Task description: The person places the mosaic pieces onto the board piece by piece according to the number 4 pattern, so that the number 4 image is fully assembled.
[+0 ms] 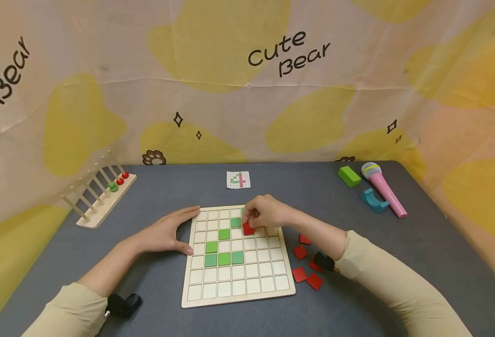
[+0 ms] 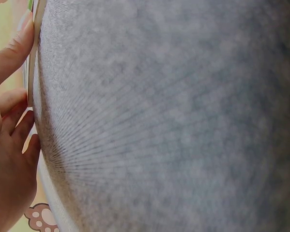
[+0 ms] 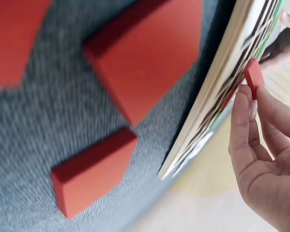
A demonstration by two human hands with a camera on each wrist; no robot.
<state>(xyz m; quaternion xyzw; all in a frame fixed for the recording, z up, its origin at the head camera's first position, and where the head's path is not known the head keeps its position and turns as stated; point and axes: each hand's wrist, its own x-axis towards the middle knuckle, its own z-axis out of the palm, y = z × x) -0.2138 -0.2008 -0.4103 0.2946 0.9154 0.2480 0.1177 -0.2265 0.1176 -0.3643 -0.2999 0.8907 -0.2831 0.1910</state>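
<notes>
A wooden grid board [image 1: 239,290] lies on the grey table, with several green tiles [image 1: 224,258] set in its cells. My right hand [image 1: 264,214] pinches a red square tile [image 1: 248,229] just over the board's upper middle cells; in the right wrist view the red tile [image 3: 254,77] sits at my fingertips [image 3: 242,104] against the board [image 3: 207,121]. My left hand [image 1: 167,231] lies with straight fingers against the board's left edge, thumb [image 2: 11,50] touching the board edge [image 2: 34,67].
Several loose red tiles [image 1: 306,269] lie right of the board. A small pattern card [image 1: 238,179] sits behind it. A peg rack [image 1: 100,194] with beads stands far left. A green block [image 1: 349,176], teal arch [image 1: 374,200] and pink toy microphone [image 1: 384,189] lie far right.
</notes>
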